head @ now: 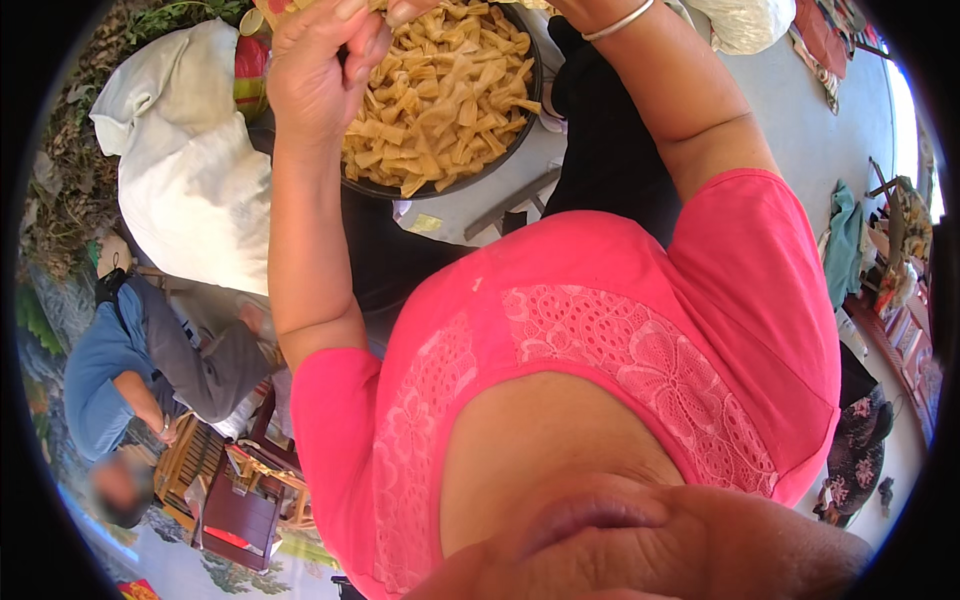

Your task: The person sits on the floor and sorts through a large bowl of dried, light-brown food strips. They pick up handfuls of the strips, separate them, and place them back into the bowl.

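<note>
My left hand [319,71] is raised at the top edge, its fingers curled in. They close on a pale yellow strip [379,6], of which only a bit shows. Of my right hand [403,10], only what looks like a fingertip shows beside the left. The rest is cut off by the top edge, and a silver bangle [619,21] circles that wrist. Under the hands is a round dark pan [480,178], heaped with yellow knotted strips [442,105] that look like tofu skin knots.
A large white sack [195,202] stands left of the pan, near dried plants [64,195]. Farther left, a person in blue [101,375] bends by wooden chairs [240,517]. A white bag [750,22] sits at upper right. Clothes [844,232] hang at the right.
</note>
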Motion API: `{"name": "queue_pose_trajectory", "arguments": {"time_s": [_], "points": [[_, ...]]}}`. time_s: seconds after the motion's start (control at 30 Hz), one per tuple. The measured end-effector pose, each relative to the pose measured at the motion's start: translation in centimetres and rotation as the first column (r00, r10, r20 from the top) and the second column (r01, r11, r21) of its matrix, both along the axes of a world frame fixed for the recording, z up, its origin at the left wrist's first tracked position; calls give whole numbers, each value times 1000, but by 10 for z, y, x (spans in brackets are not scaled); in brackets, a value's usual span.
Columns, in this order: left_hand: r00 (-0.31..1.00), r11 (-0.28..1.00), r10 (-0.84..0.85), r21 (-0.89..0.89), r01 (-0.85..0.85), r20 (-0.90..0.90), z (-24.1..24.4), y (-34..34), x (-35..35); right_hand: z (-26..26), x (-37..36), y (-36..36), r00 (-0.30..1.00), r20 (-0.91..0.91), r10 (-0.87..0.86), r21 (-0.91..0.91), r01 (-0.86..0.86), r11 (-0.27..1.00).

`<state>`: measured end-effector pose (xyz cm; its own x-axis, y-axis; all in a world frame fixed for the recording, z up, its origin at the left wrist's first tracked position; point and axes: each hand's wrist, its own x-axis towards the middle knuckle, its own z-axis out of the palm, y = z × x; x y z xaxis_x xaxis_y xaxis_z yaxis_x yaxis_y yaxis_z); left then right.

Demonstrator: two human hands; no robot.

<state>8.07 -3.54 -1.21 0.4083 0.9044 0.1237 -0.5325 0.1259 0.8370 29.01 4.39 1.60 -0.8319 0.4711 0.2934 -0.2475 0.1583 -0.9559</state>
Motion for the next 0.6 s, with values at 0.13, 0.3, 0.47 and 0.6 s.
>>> {"name": "queue_pose_trajectory", "arguments": {"time_s": [0.13,0.3,0.47,0.6], "points": [[985,989,-137,-31,141,106,23,-15,16,22,14,-13,999,-37,31,109,-26,994],[778,991,-59,55,119,-625,-4,12,22,-5,39,7,899,321,-299,31,305,952],[-33,957,89,77,279,-995,4,2,53,-46,18,22,901,195,-387,-106,412,905],[303,888,424,458,46,-853,3,4,40,-56,-1,14,894,227,-385,-185,428,885]]}}
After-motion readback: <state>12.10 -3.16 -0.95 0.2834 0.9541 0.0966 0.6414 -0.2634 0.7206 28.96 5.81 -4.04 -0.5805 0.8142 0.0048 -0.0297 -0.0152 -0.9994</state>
